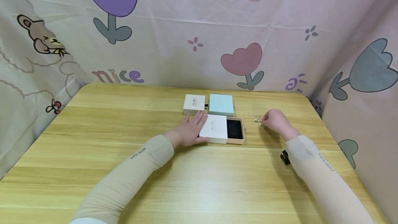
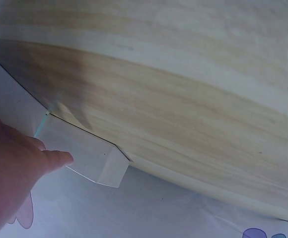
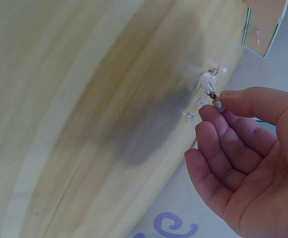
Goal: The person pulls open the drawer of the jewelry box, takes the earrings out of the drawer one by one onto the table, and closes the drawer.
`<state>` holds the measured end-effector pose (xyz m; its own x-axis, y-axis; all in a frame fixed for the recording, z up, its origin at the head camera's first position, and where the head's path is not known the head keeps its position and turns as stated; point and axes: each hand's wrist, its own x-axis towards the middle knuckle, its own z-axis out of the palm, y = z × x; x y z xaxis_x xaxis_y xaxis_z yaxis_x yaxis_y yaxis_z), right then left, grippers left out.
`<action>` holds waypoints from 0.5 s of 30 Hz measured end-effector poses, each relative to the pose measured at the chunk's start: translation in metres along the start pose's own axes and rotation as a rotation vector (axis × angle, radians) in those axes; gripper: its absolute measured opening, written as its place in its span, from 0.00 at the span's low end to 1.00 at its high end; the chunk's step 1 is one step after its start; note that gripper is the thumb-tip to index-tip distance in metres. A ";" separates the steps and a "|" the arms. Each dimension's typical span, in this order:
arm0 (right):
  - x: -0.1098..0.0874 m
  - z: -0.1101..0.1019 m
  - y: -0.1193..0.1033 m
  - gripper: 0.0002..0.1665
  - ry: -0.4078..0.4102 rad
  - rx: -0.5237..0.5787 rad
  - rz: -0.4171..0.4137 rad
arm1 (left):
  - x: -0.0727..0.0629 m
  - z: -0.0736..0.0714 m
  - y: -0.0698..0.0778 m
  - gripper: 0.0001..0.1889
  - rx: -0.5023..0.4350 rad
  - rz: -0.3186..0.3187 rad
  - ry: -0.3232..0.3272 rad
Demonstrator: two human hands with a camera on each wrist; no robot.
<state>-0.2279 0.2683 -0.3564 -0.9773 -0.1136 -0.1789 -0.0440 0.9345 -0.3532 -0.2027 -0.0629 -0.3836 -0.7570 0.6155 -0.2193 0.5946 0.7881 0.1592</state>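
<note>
In the head view my left hand (image 1: 190,131) rests with straight fingers at the left end of a white box sleeve (image 1: 214,129). A drawer with a black pad (image 1: 235,129) sticks out of the sleeve's right end. To the right of it, my right hand (image 1: 276,122) is over a few small earrings (image 1: 256,120) on the table. Seen from the right wrist, thumb and forefinger pinch a small pearl earring (image 3: 217,103) with a metal pin. More earrings (image 3: 208,79) lie just beyond the fingertips. The left wrist view shows only part of the left hand (image 2: 15,168).
Behind the sleeve stand a small white box (image 1: 194,103) with a black tab and a light blue box (image 1: 221,104). They rest on a wooden table (image 1: 124,113). A printed cloth (image 1: 174,61) hangs along its back edge. Something black (image 1: 284,157) shows at the right wrist.
</note>
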 end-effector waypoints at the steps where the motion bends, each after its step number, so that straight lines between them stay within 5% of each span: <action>1: 0.000 0.000 0.001 0.09 -0.003 -0.002 0.001 | 0.000 0.000 0.000 0.47 0.000 -0.001 0.000; 15: 0.000 0.001 0.009 0.09 -0.045 -0.049 0.037 | 0.000 0.000 0.000 0.47 -0.003 -0.003 0.008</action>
<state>-0.2283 0.2758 -0.3605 -0.9680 -0.0926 -0.2331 -0.0188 0.9536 -0.3005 -0.2023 -0.0628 -0.3837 -0.7612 0.6128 -0.2124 0.5911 0.7902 0.1617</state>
